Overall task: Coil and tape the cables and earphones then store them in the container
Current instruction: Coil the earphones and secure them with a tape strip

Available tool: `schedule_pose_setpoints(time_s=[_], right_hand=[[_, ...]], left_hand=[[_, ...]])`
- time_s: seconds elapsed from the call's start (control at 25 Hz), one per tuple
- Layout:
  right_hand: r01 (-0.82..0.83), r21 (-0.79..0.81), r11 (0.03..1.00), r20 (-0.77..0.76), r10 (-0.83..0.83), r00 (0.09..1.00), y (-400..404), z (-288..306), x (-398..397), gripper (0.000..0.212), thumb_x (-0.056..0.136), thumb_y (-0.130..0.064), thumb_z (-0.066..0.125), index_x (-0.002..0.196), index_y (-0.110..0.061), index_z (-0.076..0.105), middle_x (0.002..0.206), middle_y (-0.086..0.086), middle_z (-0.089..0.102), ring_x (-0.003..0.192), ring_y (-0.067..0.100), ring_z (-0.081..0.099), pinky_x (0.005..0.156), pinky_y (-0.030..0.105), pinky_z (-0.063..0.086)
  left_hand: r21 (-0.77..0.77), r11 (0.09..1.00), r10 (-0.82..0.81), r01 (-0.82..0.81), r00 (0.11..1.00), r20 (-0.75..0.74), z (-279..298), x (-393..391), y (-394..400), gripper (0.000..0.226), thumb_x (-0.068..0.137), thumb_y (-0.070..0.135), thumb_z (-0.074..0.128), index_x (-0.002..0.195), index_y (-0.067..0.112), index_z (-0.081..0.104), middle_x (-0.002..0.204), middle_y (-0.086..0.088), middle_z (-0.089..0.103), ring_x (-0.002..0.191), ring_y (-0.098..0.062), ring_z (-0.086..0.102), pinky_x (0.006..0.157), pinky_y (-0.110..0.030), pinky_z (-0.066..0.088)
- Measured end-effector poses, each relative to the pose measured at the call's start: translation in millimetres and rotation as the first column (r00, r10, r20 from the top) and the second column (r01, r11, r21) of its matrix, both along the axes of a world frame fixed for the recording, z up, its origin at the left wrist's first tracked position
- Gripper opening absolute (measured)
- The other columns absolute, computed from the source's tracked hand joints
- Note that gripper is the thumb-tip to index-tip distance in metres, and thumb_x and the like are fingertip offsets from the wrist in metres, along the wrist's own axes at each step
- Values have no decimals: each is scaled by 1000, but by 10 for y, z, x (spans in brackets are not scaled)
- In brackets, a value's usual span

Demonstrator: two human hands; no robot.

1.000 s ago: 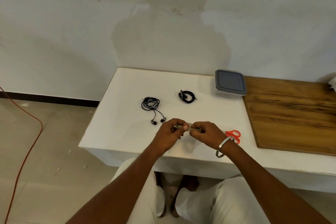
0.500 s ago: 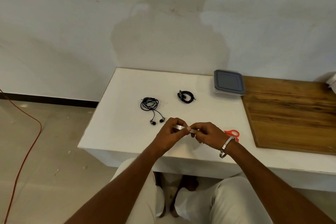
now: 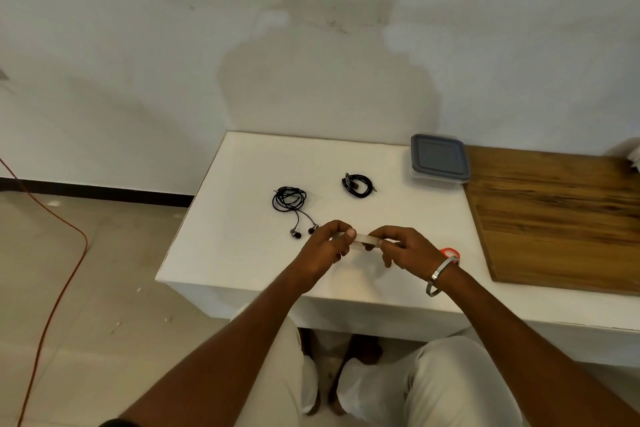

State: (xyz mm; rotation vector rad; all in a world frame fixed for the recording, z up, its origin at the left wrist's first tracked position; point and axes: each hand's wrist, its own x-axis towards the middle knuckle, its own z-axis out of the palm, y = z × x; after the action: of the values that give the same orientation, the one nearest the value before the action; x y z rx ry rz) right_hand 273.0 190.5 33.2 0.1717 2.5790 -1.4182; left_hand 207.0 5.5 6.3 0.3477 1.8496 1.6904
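Both my hands meet over the front of the white table (image 3: 225, 236). My left hand (image 3: 325, 246) and my right hand (image 3: 405, 246) each pinch one end of a clear roll of tape (image 3: 362, 239) held between them. Black earphones (image 3: 291, 204), loosely coiled with both buds trailing, lie just behind my left hand. A small coiled black cable (image 3: 358, 185) lies farther back. The container (image 3: 439, 159), clear with a grey lid on it, stands at the back right of the white table.
Orange-handled scissors (image 3: 450, 252) lie mostly hidden behind my right wrist. A wooden board (image 3: 561, 218) covers the table's right part. An orange cord (image 3: 59, 288) runs over the floor at left. My knees are under the table's front edge.
My hands have drawn slightly apart, so more of the clear tape shows between them. The earphones, cable and container have not moved.
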Motion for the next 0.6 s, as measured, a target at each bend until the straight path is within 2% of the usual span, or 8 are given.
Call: schedule_pose_setpoints(time_s=[0.08, 0.2, 0.4, 0.52, 0.6], right_hand=[[1, -38, 999, 21, 0, 1000, -17, 3, -6, 22, 94, -8, 45, 94, -21, 63, 85, 0, 64, 67, 17, 61, 58, 24, 48], [14, -17, 1000, 25, -13, 1000, -58, 18, -53, 19, 94, -15, 48, 83, -24, 61, 69, -4, 58, 61, 15, 55, 60, 28, 47], [51, 42, 998, 22, -52, 998, -135, 67, -90, 21, 93, -24, 52, 74, -23, 59, 66, -6, 55, 61, 11, 48, 63, 28, 41], [30, 42, 999, 16, -31, 999, -126, 64, -62, 18, 93, -18, 52, 82, -19, 67, 69, -11, 59, 61, 6, 48, 63, 24, 41], [6, 37, 999, 18, -7, 1000, -97, 37, -42, 21, 92, -10, 49, 93, -13, 70, 73, -11, 60, 64, 7, 49, 64, 23, 41]], left_hand=[[33, 999, -5, 3, 998, 61, 3, -14, 8, 16, 99, 22, 50, 85, 17, 57, 74, -1, 51, 71, -14, 47, 61, -22, 39], [21, 1000, 2, -4, 998, 66, -2, -13, 43, 15, 99, 26, 51, 87, 16, 56, 76, 0, 52, 72, -13, 47, 62, -22, 39], [-32, 999, -7, 7, 1000, 2, 47, 11, 48, 23, 90, 37, 64, 92, 16, 53, 78, 3, 51, 71, -11, 47, 64, -22, 40], [-128, 991, -56, 49, 997, -54, 36, 10, 22, 28, 88, 44, 64, 96, 18, 56, 88, 2, 55, 76, -11, 51, 69, -23, 42], [-151, 987, -73, 61, 994, -75, 29, -2, -4, 24, 91, 42, 61, 95, 19, 57, 85, 4, 57, 74, -11, 51, 68, -23, 42]])
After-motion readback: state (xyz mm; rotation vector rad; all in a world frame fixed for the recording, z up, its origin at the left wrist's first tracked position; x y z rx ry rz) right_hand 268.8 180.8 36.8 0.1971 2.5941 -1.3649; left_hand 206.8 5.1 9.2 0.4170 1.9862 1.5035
